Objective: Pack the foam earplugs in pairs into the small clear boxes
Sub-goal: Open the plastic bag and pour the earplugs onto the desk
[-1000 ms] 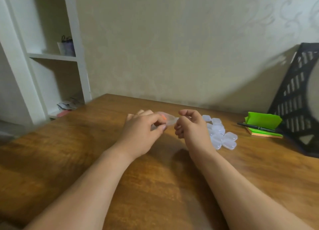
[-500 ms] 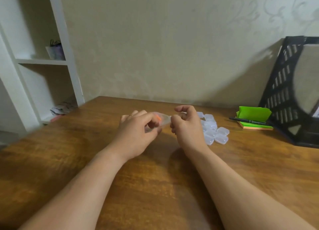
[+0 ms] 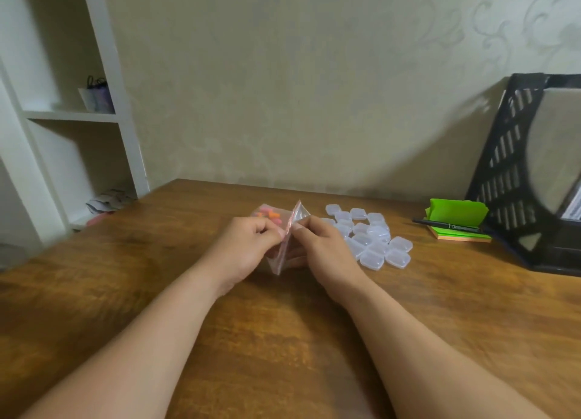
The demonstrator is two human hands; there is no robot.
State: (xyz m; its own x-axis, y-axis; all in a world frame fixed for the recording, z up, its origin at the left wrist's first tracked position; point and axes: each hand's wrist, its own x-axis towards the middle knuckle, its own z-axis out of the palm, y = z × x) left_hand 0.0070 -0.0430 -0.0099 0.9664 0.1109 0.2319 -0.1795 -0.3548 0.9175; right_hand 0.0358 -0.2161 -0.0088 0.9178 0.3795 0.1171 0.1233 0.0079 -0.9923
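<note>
You worked at a wooden table (image 3: 283, 349) with a brown, streaked grain and a satin sheen. Between your hands you held a bag (image 3: 300, 214) of thin, clear, crinkled plastic film, with a pinkish strip running along its mouth. The foam earplugs (image 3: 268, 218) lay inside the far part of that bag, behind your left knuckles. They showed through the film as small, soft, rounded pieces in orange and pink. Their number could not be told.

The small clear boxes (image 3: 371, 241) lay in a loose cluster on the table, just to the right of your right hand. Each was a flat, rounded square of translucent, glossy plastic, and each appeared closed. Some overlapped their neighbours.

Your left hand (image 3: 246, 248) was curled, with thumb and fingers pinching the left side of the bag at the strip. Your right hand (image 3: 328, 253) was curled likewise, its thumb and forefinger pinching the right side of the same strip. The two hands sat close together, with only the film between them. Whether the bag's lower corner touched the table could not be told.

At the right rear, a pad of green sticky notes (image 3: 456, 209) lay under a black pen (image 3: 446, 225), beside a black slotted file rack (image 3: 509, 173). A white shelf unit (image 3: 107, 72) stood at the left, against a pale patterned wall (image 3: 283, 88).
</note>
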